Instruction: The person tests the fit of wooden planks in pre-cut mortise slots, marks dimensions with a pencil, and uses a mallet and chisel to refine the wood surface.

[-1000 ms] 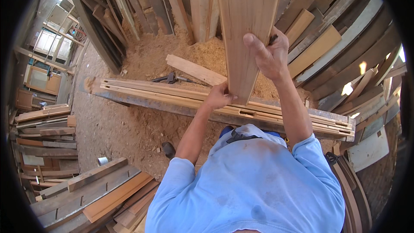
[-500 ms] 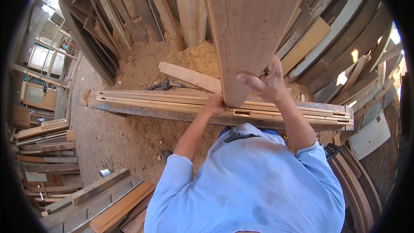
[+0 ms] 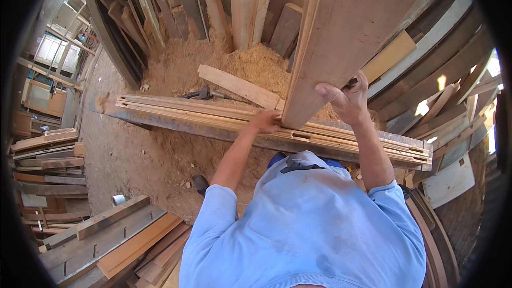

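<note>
Wide board (image 3: 352, 37) is up on end over the narrow bench (image 3: 104, 102), about midway between its ends, the lower end meeting the slotted rails (image 3: 202, 114). From my remote view I cannot tell whether they bear its weight. My right hand (image 3: 350, 98) grips the board's right edge, thumb on its face, fingers wrapped behind. My left hand (image 3: 265, 121) is at the lower left corner, fingers bent; whether they pinch or merely steady it, I can't tell. Of the work, I judge the slot cutting done on the rails, which lie side by side lengthwise; the board, not yet laid down, seems left to place. Past the bench's far edge lies a loose plank (image 3: 237, 84) by sawdust (image 3: 261, 61).
</note>
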